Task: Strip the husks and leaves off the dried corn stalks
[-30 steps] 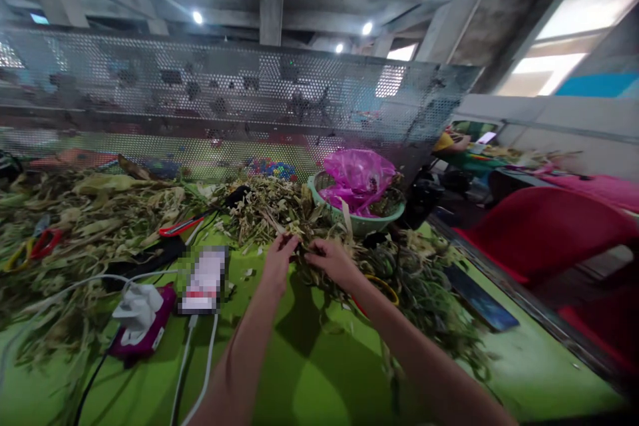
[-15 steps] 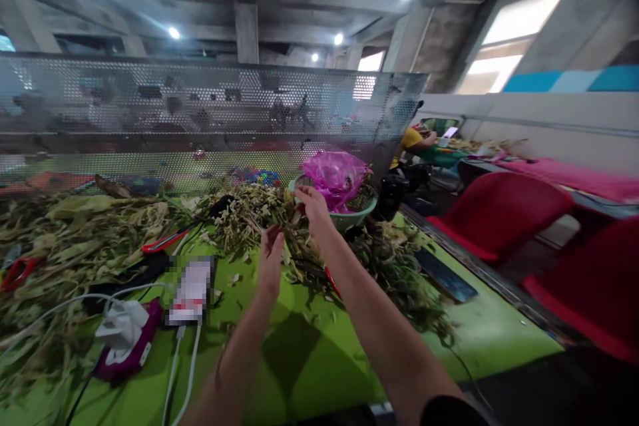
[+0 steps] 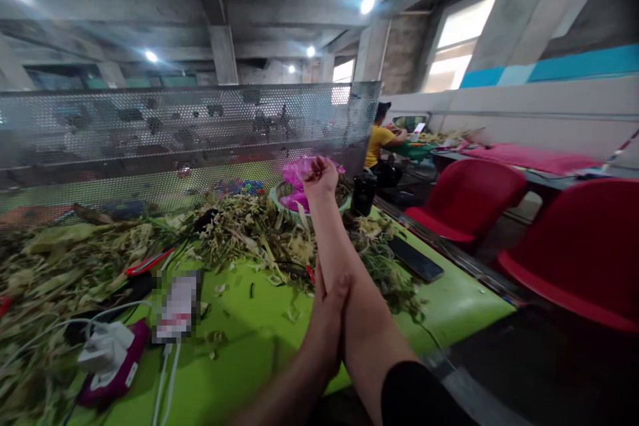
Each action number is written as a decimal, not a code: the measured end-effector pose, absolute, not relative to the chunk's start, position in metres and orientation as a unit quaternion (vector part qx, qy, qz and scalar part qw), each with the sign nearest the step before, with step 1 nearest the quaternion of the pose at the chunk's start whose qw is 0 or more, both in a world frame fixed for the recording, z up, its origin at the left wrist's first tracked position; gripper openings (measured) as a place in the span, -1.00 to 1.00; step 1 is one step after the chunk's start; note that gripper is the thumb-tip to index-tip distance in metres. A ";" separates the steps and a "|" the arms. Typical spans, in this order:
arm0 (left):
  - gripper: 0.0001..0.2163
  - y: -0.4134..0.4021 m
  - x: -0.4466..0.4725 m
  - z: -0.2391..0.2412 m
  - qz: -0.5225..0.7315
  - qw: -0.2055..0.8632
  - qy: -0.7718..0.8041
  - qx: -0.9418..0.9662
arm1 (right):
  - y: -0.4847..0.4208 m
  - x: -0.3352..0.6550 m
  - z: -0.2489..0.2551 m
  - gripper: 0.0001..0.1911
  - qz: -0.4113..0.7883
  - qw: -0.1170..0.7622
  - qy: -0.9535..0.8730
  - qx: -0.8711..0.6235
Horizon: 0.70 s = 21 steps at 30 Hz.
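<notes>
My right hand [image 3: 319, 176] is raised at arm's length over a green basin [image 3: 277, 198] that holds a pink plastic bag [image 3: 295, 174]. Its fingers are curled together, and what they hold, if anything, is too small to make out. My left hand [image 3: 328, 303] is pressed against my right forearm, thumb on top and fingers round the far side. Below both arms a heap of dried leaves and stalks [image 3: 239, 229] covers the back of the green table [image 3: 249, 353].
A phone [image 3: 177, 306], white charger [image 3: 104, 346], purple power bank [image 3: 117, 379] and cables lie at the left. Red-handled scissors [image 3: 150, 261] rest in the leaves. A dark phone [image 3: 414, 258] lies right. A perforated metal screen [image 3: 174, 133] stands behind. Red chairs [image 3: 464, 196] and a seated person [image 3: 377, 143] are at right.
My right hand rose from the leaf pile to above the basin. My left hand left the leaves and came back onto my right forearm. The camera view tilted up and right.
</notes>
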<state>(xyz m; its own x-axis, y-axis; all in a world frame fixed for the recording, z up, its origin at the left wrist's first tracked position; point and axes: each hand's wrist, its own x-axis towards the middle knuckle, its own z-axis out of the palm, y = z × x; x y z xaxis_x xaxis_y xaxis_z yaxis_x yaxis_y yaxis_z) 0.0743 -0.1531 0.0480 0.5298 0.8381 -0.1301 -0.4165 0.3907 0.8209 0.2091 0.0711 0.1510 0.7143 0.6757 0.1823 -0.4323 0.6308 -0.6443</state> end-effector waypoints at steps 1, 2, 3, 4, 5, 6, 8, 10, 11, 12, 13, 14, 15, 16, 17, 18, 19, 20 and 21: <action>-0.17 -0.162 0.074 0.047 0.391 0.779 0.265 0.413 | 0.070 0.212 0.156 -0.85 0.292 0.887 -0.208 -0.292; -0.14 -0.169 0.075 0.046 0.392 0.765 0.260 0.441 | 0.069 0.214 0.160 -0.88 0.266 0.894 -0.210 -0.292; -0.15 -0.173 0.075 0.047 0.411 0.740 0.260 0.465 | 0.068 0.214 0.164 -0.91 0.240 0.900 -0.213 -0.294; -0.16 -0.174 0.077 0.048 0.431 0.706 0.266 0.495 | 0.066 0.214 0.168 -0.93 0.216 0.905 -0.218 -0.295; -0.18 -0.172 0.078 0.051 0.456 0.662 0.278 0.526 | 0.064 0.214 0.170 -0.92 0.196 0.909 -0.223 -0.294; -0.23 -0.167 0.080 0.056 0.478 0.616 0.286 0.557 | 0.061 0.212 0.172 -0.91 0.175 0.910 -0.231 -0.295; -0.33 -0.148 0.085 0.067 0.500 0.556 0.274 0.606 | 0.053 0.207 0.172 -0.92 0.119 0.909 -0.252 -0.310; -0.34 -0.123 0.091 0.082 0.511 0.506 0.245 0.650 | 0.043 0.199 0.168 -0.92 0.040 0.898 -0.273 -0.343; -0.32 -0.109 0.094 0.090 0.519 0.487 0.233 0.663 | 0.037 0.193 0.165 -0.91 0.000 0.887 -0.285 -0.364; -0.32 -0.097 0.096 0.097 0.536 0.472 0.237 0.658 | 0.031 0.187 0.161 -0.88 -0.029 0.874 -0.291 -0.387; -0.33 -0.088 0.098 0.103 0.555 0.454 0.249 0.651 | 0.025 0.182 0.158 -0.85 -0.042 0.853 -0.315 -0.414; -0.31 -0.082 0.100 0.106 0.570 0.425 0.257 0.655 | 0.020 0.176 0.155 -0.83 -0.056 0.834 -0.334 -0.436; -0.31 -0.080 0.100 0.107 0.580 0.393 0.265 0.663 | 0.016 0.172 0.153 -0.82 -0.069 0.816 -0.349 -0.456; -0.33 -0.083 0.100 0.105 0.583 0.362 0.272 0.675 | 0.013 0.170 0.152 -0.82 -0.081 0.803 -0.358 -0.469; -0.36 -0.091 0.099 0.101 0.578 0.332 0.277 0.692 | 0.011 0.169 0.151 -0.81 -0.093 0.792 -0.368 -0.477; -0.40 -0.102 0.096 0.094 0.561 0.302 0.275 0.720 | 0.010 0.170 0.152 -0.81 -0.106 0.783 -0.379 -0.482; -0.42 -0.116 0.093 0.087 0.533 0.278 0.270 0.752 | 0.010 0.173 0.152 -0.80 -0.119 0.773 -0.391 -0.486; -0.42 -0.131 0.090 0.079 0.506 0.260 0.263 0.779 | 0.011 0.176 0.153 -0.79 -0.132 0.761 -0.403 -0.491; -0.40 -0.146 0.086 0.071 0.478 0.246 0.250 0.805 | 0.013 0.180 0.154 -0.78 -0.146 0.748 -0.412 -0.499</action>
